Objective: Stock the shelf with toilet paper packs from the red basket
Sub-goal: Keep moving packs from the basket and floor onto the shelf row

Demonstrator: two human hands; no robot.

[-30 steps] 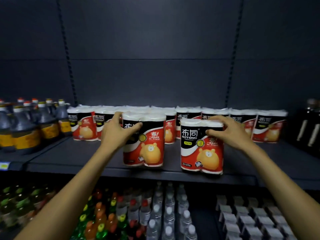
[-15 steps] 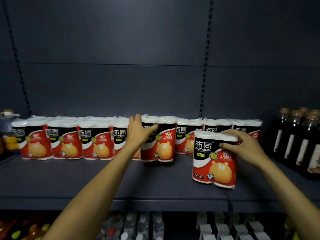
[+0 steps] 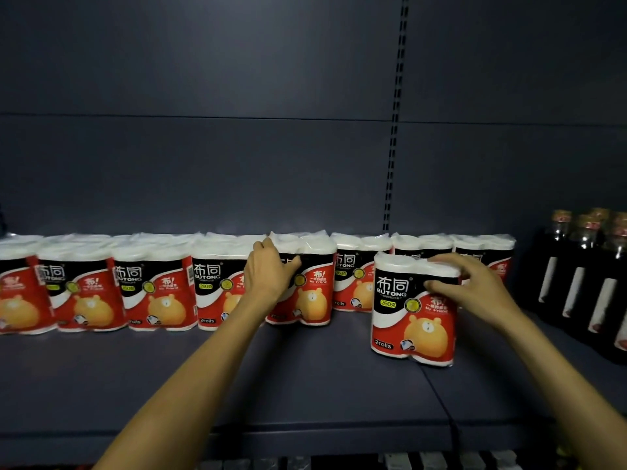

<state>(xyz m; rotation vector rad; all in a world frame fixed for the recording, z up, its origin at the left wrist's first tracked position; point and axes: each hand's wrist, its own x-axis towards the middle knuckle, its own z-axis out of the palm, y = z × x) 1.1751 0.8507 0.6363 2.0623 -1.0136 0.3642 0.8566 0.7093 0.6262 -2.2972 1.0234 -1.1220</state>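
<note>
Both hands are on packs. With my left hand (image 3: 268, 278), in the middle of the frame, I grip one toilet paper pack (image 3: 303, 279) at its upper left corner, fingers curled over the top and thumb on the front. It stands in the back row of packs (image 3: 152, 283), which runs from the left edge to right of centre on the dark shelf (image 3: 305, 385). With my right hand (image 3: 475, 288) I hold a front pack (image 3: 412, 310) at its upper right, fingers curled around it. This pack stands upright, forward of the row. Dark bottles (image 3: 583, 266) stand at the right edge.
</note>
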